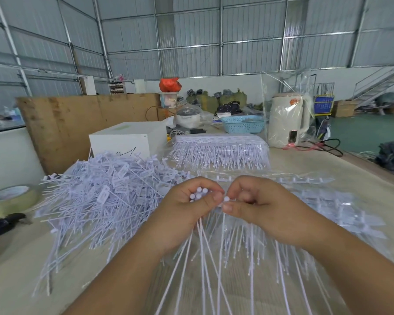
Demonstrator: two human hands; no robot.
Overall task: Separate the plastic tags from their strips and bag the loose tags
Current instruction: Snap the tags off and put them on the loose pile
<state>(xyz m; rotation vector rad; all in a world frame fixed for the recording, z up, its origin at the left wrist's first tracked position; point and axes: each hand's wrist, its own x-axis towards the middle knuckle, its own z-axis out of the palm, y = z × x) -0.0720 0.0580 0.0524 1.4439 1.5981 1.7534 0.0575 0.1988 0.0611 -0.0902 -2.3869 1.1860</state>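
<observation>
Bundle of loose tags point(198, 196): white, round ends uppermost, thin tails fanning down toward the camera; gripped in the curled fingers of the left hand point(187, 214), at centre above the table point(328, 162)
Single tag point(226, 198): round end pinched between thumb and forefinger of the right hand point(266, 210), touching the left hand's fingertips
Strip of tags point(293, 237): lies on the table beneath and to the right of the right hand, tails pointing toward the camera
Bare strip point(305, 180): just behind the hands, lying crosswise
Pile of loose tags point(105, 189): large heap left of the hands
Bagged strips point(221, 151): clear-wrapped stack behind the hands
White box point(127, 139): behind the pile
Roll of tape point(11, 198): at the far left edge
Blue basket point(243, 125): further back
Kettle point(289, 121): cream, inside a clear bag, back right
</observation>
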